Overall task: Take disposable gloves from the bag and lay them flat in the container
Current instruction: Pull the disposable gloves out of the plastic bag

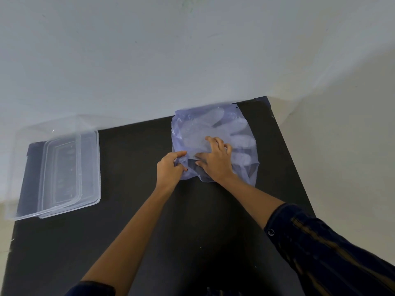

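A translucent bluish plastic bag (241,129) lies at the far right of the black table, with clear disposable gloves (198,129) showing through it. My left hand (170,168) pinches the bag's near left edge at its mouth. My right hand (217,159) is pushed into the bag's opening, fingers spread over the gloves under the film; whether it grips one I cannot tell. A clear rectangular plastic container (92,165) sits at the table's left end, nothing visible inside, apart from both hands.
The black table (139,210) stands against a white wall (149,60); its right edge runs close past the bag, and the container overhangs the left edge. A transparent lid or second tray (27,133) seems to lie under the container.
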